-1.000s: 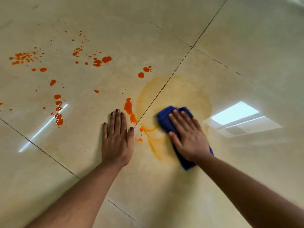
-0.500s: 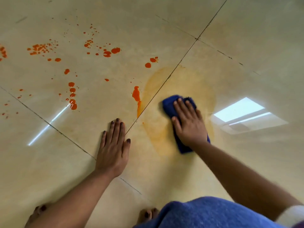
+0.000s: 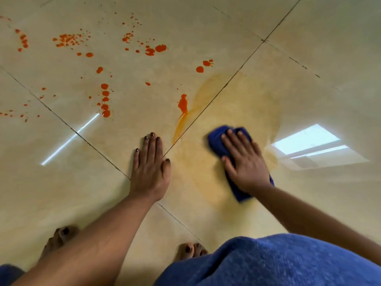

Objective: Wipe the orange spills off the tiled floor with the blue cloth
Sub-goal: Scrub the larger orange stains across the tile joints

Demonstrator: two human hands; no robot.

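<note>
Down at the near edge of the floor, a blue garment (image 3: 278, 263) fills the corner by the right arm, and bare toes (image 3: 192, 250) with dark polish peek out beside it; a second foot (image 3: 59, 237) sits half hidden behind the left forearm. No writing or label anywhere to read.

Up the arms we go. The left hand (image 3: 150, 168) lies flat on the tiled floor (image 3: 61, 193), fingers straight and together, palm down, holding nothing, right over the spot where two grout lines (image 3: 206, 104) cross.

The right hand (image 3: 244, 164) is spread flat too, fingers straight, pressing down on the blue cloth (image 3: 218, 139). The cloth is bunched under the palm, one end poking out past the fingertips and the other showing at the wrist. It sits inside a pale orange smear (image 3: 237, 104) that spreads across the tile on the right of the diagonal grout line.

Just left of that line, an orange drip (image 3: 182, 104) trails a thin streak down towards the left hand. Beyond it, orange spills (image 3: 105, 100) dot the far-left tile in blobs and fine spatter, well apart from the cloth. A bright window reflection (image 3: 305, 139) gleams near the right edge.
</note>
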